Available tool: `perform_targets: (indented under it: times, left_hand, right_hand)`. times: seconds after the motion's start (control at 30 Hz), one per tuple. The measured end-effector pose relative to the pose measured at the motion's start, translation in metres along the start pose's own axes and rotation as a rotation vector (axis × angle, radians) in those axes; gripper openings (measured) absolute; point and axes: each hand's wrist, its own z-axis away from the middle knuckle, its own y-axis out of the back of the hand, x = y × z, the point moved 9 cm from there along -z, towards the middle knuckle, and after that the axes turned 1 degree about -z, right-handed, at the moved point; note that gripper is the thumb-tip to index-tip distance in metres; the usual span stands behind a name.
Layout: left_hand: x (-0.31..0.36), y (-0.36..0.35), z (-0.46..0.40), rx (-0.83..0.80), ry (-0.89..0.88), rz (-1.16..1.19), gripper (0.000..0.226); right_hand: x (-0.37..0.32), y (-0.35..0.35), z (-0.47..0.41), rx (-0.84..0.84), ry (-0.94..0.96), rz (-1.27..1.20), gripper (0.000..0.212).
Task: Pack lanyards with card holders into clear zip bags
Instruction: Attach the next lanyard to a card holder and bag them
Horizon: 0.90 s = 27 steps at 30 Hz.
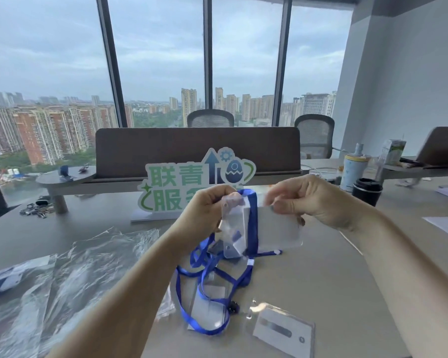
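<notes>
My left hand (204, 213) and my right hand (308, 200) both hold a clear zip bag (277, 228) up above the table. Inside it is a white card holder, and a blue lanyard (254, 220) wraps around it. The lanyard's loops hang down from the bag onto a pile of more blue lanyards with card holders (210, 301) on the table. A separate card holder (282, 329) lies flat at the lower right. A packed bag with a blue lanyard (3, 280) rests at the far left.
Loose clear plastic bags (70, 270) spread over the left of the table. A green and white sign (181, 184) stands behind my hands, in front of a brown desk divider (197, 148). A black cup (367, 189) and a bottle (353, 171) stand at the right.
</notes>
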Motion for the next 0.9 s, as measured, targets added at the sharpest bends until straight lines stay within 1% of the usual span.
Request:
perform_targets:
  times: [0.03,0.07,0.1,0.2,0.27,0.3,0.33,0.37,0.4,0.43,0.5,0.53,0.57,0.6,0.63,0.67,0.73,0.77,0.83,0.9]
  left_hand:
    - [-0.009,0.001,0.003,0.027,0.044,0.063,0.028]
    - [-0.017,-0.001,0.006,0.037,0.082,0.116,0.031]
    - [-0.024,-0.006,0.009,0.018,0.098,0.142,0.034]
    - [-0.034,-0.020,0.018,-0.066,0.086,0.066,0.032]
    - [-0.039,-0.020,0.021,-0.070,0.074,-0.124,0.030]
    - [-0.040,-0.018,0.022,-0.071,0.053,-0.263,0.027]
    - [-0.037,-0.017,0.023,-0.088,0.023,-0.397,0.025]
    - [-0.034,-0.015,0.023,-0.102,-0.010,-0.505,0.023]
    - [-0.029,-0.012,0.022,-0.111,-0.037,-0.575,0.021]
    - [-0.023,-0.009,0.022,-0.113,-0.060,-0.616,0.020]
    - [-0.011,-0.003,0.018,-0.117,-0.082,-0.650,0.017]
    - [-0.006,-0.001,0.016,-0.114,-0.077,-0.612,0.017]
    - [-0.003,0.003,0.014,-0.104,-0.057,-0.521,0.017]
    - [0.000,0.006,0.013,-0.087,-0.031,-0.393,0.018]
    - [0.001,0.009,0.013,-0.066,-0.011,-0.242,0.019]
    - [0.001,0.009,0.016,-0.050,0.002,-0.088,0.022]
    - [-0.003,0.006,0.023,-0.006,0.034,0.176,0.029]
    - [-0.007,0.003,0.027,0.028,0.067,0.296,0.033]
    - [-0.019,-0.004,0.032,0.098,0.136,0.520,0.043]
    - [-0.025,-0.011,0.033,0.147,0.150,0.684,0.037]
  right_hand:
    - [-0.001,0.005,-0.001,0.082,0.036,-0.139,0.012]
    - [-0.001,0.010,-0.002,0.173,0.061,-0.217,0.012]
    - [0.000,0.015,-0.003,0.270,0.075,-0.220,0.011]
    - [0.004,0.031,-0.007,0.519,0.054,0.006,0.012]
    - [0.001,0.039,-0.008,0.630,0.059,0.262,0.012]
    - [-0.003,0.038,-0.008,0.637,0.067,0.439,0.013]
    - [-0.004,0.035,-0.010,0.595,0.050,0.619,0.013]
    - [-0.001,0.029,-0.012,0.508,-0.001,0.756,0.013]
    - [0.005,0.022,-0.014,0.387,-0.072,0.834,0.013]
    - [0.015,0.013,-0.015,0.244,-0.138,0.850,0.011]
    - [0.027,-0.013,-0.010,-0.062,-0.229,0.721,0.009]
    - [0.031,-0.025,-0.006,-0.178,-0.254,0.609,0.009]
    - [0.031,-0.033,-0.002,-0.246,-0.264,0.477,0.010]
    - [0.030,-0.037,0.001,-0.269,-0.252,0.336,0.011]
    - [0.026,-0.038,0.001,-0.255,-0.207,0.199,0.009]
    - [0.023,-0.034,0.000,-0.200,-0.152,0.070,0.012]
    - [0.017,-0.025,-0.002,-0.083,-0.045,-0.162,0.026]
    - [0.017,-0.021,-0.005,-0.029,-0.004,-0.248,0.026]
    - [0.017,-0.019,-0.010,0.078,0.018,-0.376,0.018]
    - [0.022,-0.016,-0.015,0.229,0.003,-0.410,0.010]
